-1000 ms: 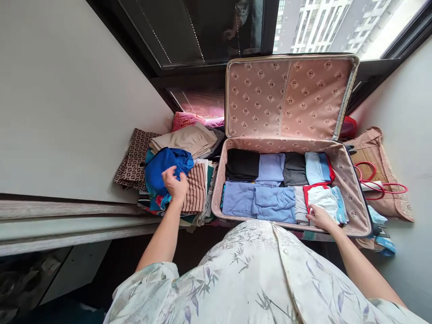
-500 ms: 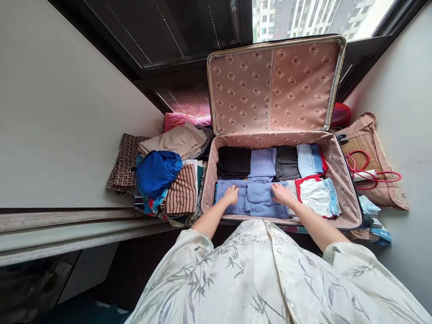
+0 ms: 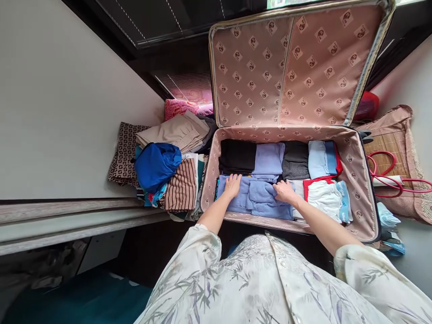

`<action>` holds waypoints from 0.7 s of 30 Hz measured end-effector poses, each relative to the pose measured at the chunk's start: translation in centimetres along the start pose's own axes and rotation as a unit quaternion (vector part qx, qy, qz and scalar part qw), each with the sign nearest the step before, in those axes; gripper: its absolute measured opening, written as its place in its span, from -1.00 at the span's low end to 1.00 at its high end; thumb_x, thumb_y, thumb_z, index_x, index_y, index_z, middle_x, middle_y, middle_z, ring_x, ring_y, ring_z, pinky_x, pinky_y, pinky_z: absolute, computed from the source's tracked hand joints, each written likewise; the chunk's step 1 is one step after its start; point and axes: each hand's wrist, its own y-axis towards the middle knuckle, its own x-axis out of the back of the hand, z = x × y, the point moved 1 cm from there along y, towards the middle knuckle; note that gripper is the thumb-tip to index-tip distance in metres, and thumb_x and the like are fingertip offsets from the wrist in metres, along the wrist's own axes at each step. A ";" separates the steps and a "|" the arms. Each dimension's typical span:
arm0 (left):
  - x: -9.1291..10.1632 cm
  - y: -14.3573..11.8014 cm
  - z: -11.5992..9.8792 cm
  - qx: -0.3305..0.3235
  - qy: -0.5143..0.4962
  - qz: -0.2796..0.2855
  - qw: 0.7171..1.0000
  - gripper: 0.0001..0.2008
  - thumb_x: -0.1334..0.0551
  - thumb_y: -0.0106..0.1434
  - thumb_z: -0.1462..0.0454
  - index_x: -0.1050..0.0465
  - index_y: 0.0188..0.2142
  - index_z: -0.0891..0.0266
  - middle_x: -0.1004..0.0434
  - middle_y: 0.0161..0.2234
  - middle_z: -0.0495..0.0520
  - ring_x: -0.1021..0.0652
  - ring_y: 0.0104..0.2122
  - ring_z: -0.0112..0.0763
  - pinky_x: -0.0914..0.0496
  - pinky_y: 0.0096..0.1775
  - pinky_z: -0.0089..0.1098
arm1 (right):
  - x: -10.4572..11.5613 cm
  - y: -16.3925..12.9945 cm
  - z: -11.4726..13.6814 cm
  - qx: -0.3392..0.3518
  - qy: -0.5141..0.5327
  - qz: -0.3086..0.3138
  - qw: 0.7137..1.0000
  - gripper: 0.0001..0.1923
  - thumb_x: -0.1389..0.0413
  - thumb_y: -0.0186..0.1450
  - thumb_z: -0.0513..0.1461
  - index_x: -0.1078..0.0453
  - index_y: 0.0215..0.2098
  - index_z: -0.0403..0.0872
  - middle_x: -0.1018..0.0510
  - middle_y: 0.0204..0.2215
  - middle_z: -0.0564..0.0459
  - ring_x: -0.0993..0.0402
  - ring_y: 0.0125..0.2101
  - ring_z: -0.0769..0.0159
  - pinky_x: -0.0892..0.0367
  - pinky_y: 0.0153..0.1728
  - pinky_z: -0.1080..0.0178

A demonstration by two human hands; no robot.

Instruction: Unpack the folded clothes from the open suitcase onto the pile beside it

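Observation:
My left hand [image 3: 232, 185] lies flat, fingers spread, on the left part of the folded periwinkle-blue clothing [image 3: 239, 202] in the suitcase's front row. My right hand [image 3: 286, 191] has bent fingers at the upper right edge of the folded blue garment [image 3: 263, 208] beside it, pinching its cloth. Behind my hands, a back row holds folded black clothing [image 3: 238, 155], a lavender piece [image 3: 269, 158], a dark grey piece [image 3: 295, 161] and a light blue piece [image 3: 317, 158]. White underwear [image 3: 324, 198] with a blue waistband sits to the right of my right hand.
The open suitcase [image 3: 362, 216] has its pink lid [image 3: 256, 72] raised against the window. Left of it are piled clothes, with a blue bundle [image 3: 157, 164] and a striped garment [image 3: 180, 186]. On the right are a red cord [image 3: 388, 180] and a woven mat [image 3: 393, 144].
The view has come closer and tipped down. My left hand has spread flatter and slid slightly toward the back on the blue clothing; my right hand's fingers have curled at the garment's edge.

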 end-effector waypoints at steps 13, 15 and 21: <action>4.0 1.2 2.5 -0.029 0.011 0.083 0.996 -0.62 -0.18 0.28 0.33 -0.45 0.09 0.15 -0.52 0.09 0.24 -0.42 0.19 0.00 -0.17 0.24 -0.02 | 9.8 -6.1 8.2 0.209 0.057 0.042 0.975 -0.77 -0.15 0.16 -0.33 -0.34 -0.21 0.00 -0.56 -0.34 0.06 -0.47 -0.32 0.23 -0.13 -0.33 0.28; 4.8 2.0 3.0 -0.021 0.003 0.111 0.994 -0.63 -0.10 0.38 0.24 -0.40 0.14 0.16 -0.58 0.05 0.21 -0.49 0.14 -0.05 -0.20 0.22 -0.03 | 10.6 -3.2 9.2 0.217 0.087 0.049 0.971 -0.76 -0.19 0.16 -0.30 -0.35 -0.19 -0.01 -0.56 -0.35 0.09 -0.46 -0.34 0.25 -0.16 -0.33 0.29; 6.7 4.6 3.8 -0.021 -0.010 0.200 0.980 -0.32 0.28 0.52 -0.04 -0.51 0.11 0.18 -0.53 0.19 0.19 -0.52 0.16 -0.11 -0.35 0.12 -0.23 | 6.6 8.3 11.5 0.076 0.096 0.044 0.992 -0.61 -0.19 0.25 -0.28 -0.38 0.05 -0.11 -0.58 -0.01 -0.16 -0.49 -0.02 0.06 -0.30 -0.04 0.16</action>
